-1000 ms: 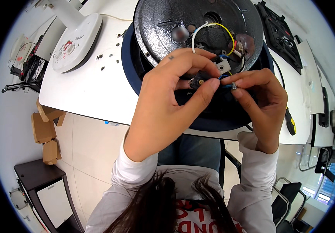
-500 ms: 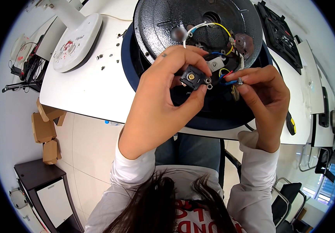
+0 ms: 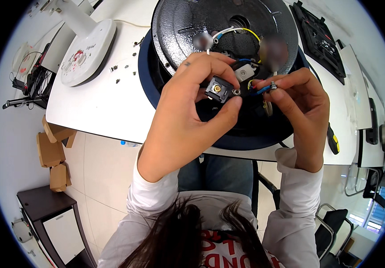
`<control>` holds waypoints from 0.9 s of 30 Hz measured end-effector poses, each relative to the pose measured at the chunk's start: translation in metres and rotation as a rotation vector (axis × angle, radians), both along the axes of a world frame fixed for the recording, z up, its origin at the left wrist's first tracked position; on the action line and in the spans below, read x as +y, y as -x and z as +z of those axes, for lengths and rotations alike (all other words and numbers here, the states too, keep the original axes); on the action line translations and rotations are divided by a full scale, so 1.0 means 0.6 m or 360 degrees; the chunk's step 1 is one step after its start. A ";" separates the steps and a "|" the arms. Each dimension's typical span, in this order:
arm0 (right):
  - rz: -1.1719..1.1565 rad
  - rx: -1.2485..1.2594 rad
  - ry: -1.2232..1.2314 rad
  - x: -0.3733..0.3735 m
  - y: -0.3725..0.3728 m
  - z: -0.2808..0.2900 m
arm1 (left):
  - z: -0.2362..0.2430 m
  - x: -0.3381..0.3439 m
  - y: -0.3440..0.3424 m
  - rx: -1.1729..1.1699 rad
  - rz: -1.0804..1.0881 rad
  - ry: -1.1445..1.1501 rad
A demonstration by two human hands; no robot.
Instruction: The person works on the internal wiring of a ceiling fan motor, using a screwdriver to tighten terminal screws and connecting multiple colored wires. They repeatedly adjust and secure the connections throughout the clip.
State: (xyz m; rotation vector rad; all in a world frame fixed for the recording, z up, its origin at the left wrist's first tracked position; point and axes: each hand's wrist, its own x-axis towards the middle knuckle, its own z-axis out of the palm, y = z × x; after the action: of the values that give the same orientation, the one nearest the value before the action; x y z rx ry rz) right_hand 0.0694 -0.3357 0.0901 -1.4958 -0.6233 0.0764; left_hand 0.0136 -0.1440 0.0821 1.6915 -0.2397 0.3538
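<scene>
My left hand (image 3: 183, 107) is closed around a small black square switch-like part (image 3: 214, 94) with a brass centre, held between thumb and fingers. A metal ring terminal (image 3: 236, 92) sticks out at its right side, near the thumb tip. My right hand (image 3: 306, 100) pinches the end of a blue wire (image 3: 262, 90), where a small metal screw (image 3: 273, 85) shows between thumb and forefinger. Both hands are over a glossy black round metal body (image 3: 179, 31) with white, yellow and blue wires. A pale block (image 3: 244, 72) is fixed beyond my fingers.
The round body rests on a dark blue ring-shaped base (image 3: 148, 76) on a white table (image 3: 98, 107). Small screws (image 3: 114, 69) lie to the left, by a white stand (image 3: 83, 58). A black tool case (image 3: 320, 42) and a yellow-black screwdriver handle (image 3: 333, 140) are at the right.
My right hand has moved slightly up and left with the blue wire, nearer the black part. The black part has tilted a little in my left hand.
</scene>
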 end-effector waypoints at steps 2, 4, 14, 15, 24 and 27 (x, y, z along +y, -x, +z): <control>-0.0010 -0.0009 -0.0025 0.003 -0.003 -0.001 | 0.000 0.001 -0.001 -0.0004 -0.0026 -0.0014; -0.0002 -0.0001 -0.0047 0.004 -0.005 -0.001 | 0.000 0.007 -0.001 0.0040 -0.0044 -0.0042; 0.0019 0.0140 -0.0175 -0.001 -0.012 0.003 | -0.005 0.000 -0.007 0.0007 0.0005 -0.0246; 0.0017 0.0139 -0.0194 0.000 -0.012 0.001 | 0.002 -0.002 -0.005 0.0080 -0.0004 -0.0215; 0.0062 0.0016 -0.0183 0.000 -0.012 -0.004 | -0.006 0.007 -0.019 -0.0099 -0.0030 -0.0340; 0.0067 0.0007 -0.0104 0.002 -0.003 -0.003 | -0.002 0.009 -0.031 -0.0112 -0.0020 -0.0219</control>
State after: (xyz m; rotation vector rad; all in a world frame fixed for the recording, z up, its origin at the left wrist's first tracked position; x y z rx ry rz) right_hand 0.0713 -0.3346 0.0885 -1.4193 -0.6481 0.0907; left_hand 0.0323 -0.1383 0.0811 1.8137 -0.3326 0.3953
